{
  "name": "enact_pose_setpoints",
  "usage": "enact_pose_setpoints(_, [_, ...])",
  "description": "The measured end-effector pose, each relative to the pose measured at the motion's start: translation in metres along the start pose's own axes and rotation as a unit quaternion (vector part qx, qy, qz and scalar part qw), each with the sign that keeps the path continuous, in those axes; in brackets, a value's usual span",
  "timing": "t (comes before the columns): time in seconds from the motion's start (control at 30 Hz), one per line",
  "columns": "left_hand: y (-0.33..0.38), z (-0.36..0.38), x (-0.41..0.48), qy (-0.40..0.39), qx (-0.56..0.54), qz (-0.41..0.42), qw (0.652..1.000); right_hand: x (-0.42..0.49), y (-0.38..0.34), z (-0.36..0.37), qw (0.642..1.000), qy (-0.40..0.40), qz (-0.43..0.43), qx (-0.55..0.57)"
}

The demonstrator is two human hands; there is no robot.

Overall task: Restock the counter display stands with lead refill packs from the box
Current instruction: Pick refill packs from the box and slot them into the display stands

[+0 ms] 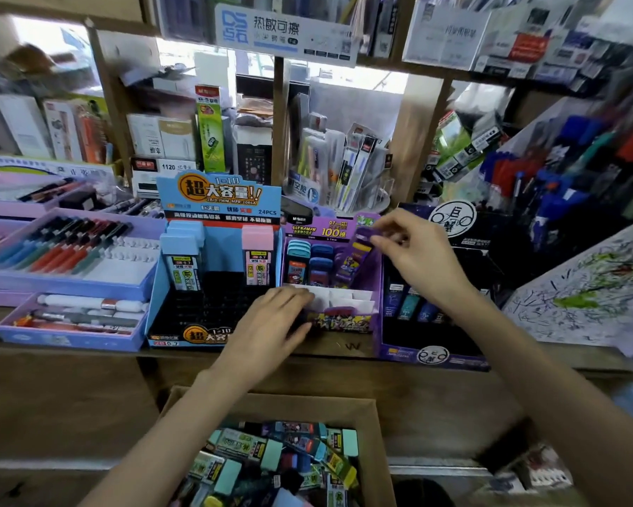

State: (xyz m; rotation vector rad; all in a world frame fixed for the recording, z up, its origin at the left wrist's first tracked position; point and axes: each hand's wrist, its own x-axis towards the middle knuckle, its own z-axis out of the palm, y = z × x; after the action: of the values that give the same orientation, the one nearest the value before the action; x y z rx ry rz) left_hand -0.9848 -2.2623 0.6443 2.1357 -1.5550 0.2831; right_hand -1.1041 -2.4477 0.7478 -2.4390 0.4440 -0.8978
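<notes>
A purple display stand (344,322) sits on the counter with several lead refill packs in its back rows. My right hand (417,254) pinches a purple refill pack (358,256) by its cap, tilted over the stand's right column. My left hand (274,320) rests on the stand's front left corner, its fingers lying over the white dividers. Left of it stands a blue display stand (157,287) with two blue-capped packs (181,259) and one pink-capped pack (258,256). Below the counter, an open cardboard box (375,426) holds several mixed refill packs (271,455).
A dark purple stand (432,354) with refills sits right of the purple one. Lilac pen trays (70,283) fill the counter's left. A scribbled test paper (585,287) lies at right. Shelves of stationery rise behind.
</notes>
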Motion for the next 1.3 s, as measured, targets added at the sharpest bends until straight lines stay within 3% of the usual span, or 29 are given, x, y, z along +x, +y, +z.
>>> enact_pose_setpoints(0.2, [-0.007,0.014,-0.003,-0.048,0.027,-0.020,0.998,0.013,0.009,0.019,0.992,-0.025,-0.051,-0.112])
enact_pose_setpoints(0.43, [-0.007,0.016,-0.005,-0.051,0.033,-0.018,0.998,0.010,0.007,0.011,0.997,-0.014,-0.041,-0.070])
enact_pose_setpoints(0.6, [-0.008,0.018,-0.006,-0.045,0.040,-0.021,0.998,0.007,0.011,0.023,0.992,-0.044,-0.042,-0.114])
enact_pose_setpoints(0.87, [-0.001,0.008,-0.008,-0.059,0.031,-0.024,0.997,0.008,0.015,0.040,0.954,-0.073,-0.094,-0.274])
enact_pose_setpoints(1.07, [0.025,-0.019,-0.047,0.015,-0.054,-0.018,0.998,-0.016,-0.002,0.026,0.961,-0.101,-0.099,-0.238])
enact_pose_setpoints(1.2, [0.025,-0.010,-0.092,-0.039,-0.127,-0.064,0.989,-0.069,-0.007,0.022,0.971,-0.163,-0.089,-0.152])
enact_pose_setpoints(1.3, [0.016,0.019,-0.127,-0.101,-0.152,-0.141,0.973,-0.122,0.004,0.036,0.968,-0.235,-0.036,-0.085])
